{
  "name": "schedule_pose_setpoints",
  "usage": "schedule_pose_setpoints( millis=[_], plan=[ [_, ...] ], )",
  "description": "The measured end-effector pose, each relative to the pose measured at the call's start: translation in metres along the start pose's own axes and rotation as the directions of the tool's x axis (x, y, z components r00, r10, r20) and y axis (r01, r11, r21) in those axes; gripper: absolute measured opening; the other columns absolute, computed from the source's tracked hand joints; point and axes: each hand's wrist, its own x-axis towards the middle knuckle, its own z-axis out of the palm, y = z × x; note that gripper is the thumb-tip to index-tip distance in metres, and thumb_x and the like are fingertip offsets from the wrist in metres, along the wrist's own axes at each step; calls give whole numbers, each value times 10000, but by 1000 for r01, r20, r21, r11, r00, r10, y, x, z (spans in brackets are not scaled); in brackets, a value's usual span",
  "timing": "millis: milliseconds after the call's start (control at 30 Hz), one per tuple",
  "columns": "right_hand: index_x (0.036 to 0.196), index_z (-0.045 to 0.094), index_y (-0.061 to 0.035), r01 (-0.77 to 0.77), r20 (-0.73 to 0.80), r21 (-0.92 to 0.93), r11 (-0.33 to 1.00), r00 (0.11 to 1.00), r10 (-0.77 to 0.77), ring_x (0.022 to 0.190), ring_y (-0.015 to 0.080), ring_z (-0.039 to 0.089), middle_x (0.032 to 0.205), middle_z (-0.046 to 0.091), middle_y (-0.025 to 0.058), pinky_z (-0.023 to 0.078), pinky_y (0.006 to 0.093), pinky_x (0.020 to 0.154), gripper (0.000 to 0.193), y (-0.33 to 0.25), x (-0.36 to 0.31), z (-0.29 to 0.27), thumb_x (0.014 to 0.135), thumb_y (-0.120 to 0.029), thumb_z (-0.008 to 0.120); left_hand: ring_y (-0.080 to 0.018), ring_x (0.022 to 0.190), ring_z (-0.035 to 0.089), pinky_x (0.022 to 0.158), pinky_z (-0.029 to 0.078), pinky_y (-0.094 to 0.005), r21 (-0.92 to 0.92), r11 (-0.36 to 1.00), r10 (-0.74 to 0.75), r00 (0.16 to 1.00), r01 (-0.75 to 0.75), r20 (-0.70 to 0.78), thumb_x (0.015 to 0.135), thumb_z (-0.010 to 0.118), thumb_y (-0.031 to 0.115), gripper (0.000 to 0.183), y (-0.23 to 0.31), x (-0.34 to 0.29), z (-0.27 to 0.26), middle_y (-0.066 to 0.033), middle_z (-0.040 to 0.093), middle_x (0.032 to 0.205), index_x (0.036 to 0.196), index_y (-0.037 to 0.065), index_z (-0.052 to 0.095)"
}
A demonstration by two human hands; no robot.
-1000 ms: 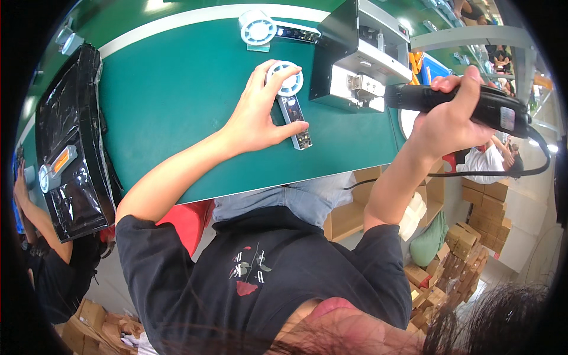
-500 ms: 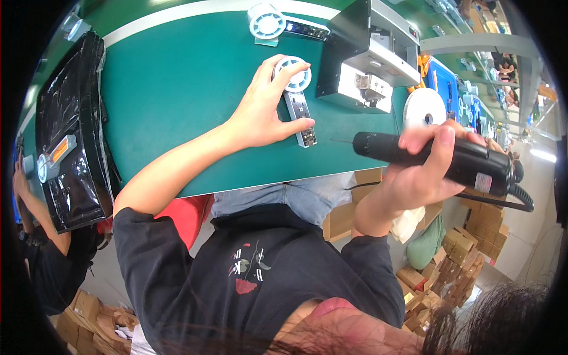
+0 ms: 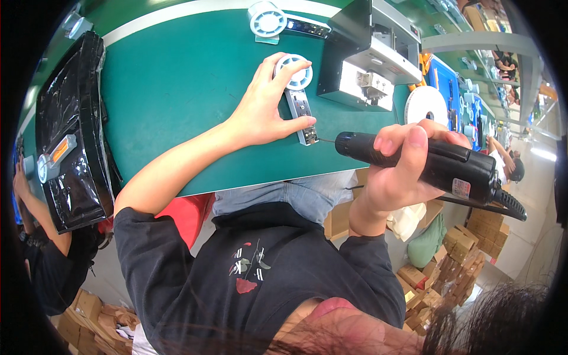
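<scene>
My left hand is closed around a small handheld fan lying on the green work mat. Its fingers sit on the round white and pale-blue head, and the thumb presses on the narrow handle, where a circuit board shows. In my right hand is a black corded electric screwdriver, held nearly level, pointing left. The thin bit reaches the lower end of the fan's handle; whether it sits in a screw is too small to tell.
Another fan lies at the mat's far edge. A grey and black boxy machine stands at the right, beside a white reel and a blue tray. Black plastic-wrapped bundle at left, a fan on it. Another person's arm is beyond.
My right hand has brought the screwdriver left, so its bit now meets the lower end of the fan's handle. My left hand and the fan have barely moved.
</scene>
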Motion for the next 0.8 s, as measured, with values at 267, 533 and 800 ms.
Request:
schedule_pose_setpoints(
  millis=[267, 533, 800],
  plan=[
    [1333, 369, -103, -1, 57, -21, 1000, 998, 2, 617, 188, 607, 950, 607, 133, 577, 373, 560, 594, 6, -3, -3, 899, 100, 720, -453, 1411, 497, 1164, 452, -529, 1, 1000, 7, 1000, -7, -2, 735, 967, 264, 953, 1, -1, 0, -247, 454, 1523, 1553, 138, 495],
    [1362, 357, -103, 71, 119, 87, 994, 990, -81, 619, 187, 628, 950, 615, 143, 591, 364, 583, 611, 13, -9, -8, 902, 119, 693, -450, 1401, 511, 1163, 456, -520, 9, 1000, 10, 1000, -10, -5, 729, 969, 265, 946, 1, 0, 2, -245, 464, 1521, 1548, 140, 512],
    [1372, 401, 0, 251, -36, -18, 968, 967, -251, 557, 157, 604, 938, 668, 130, 564, 323, 545, 509, -3, 70, -15, 962, 48, 700, -448, 1397, 525, 1167, 460, -511, 4, 1000, 5, 1000, -5, -1, 742, 971, 264, 949, 3, 1, -2, -249, 463, 1529, 1560, 143, 506]
  ],
)
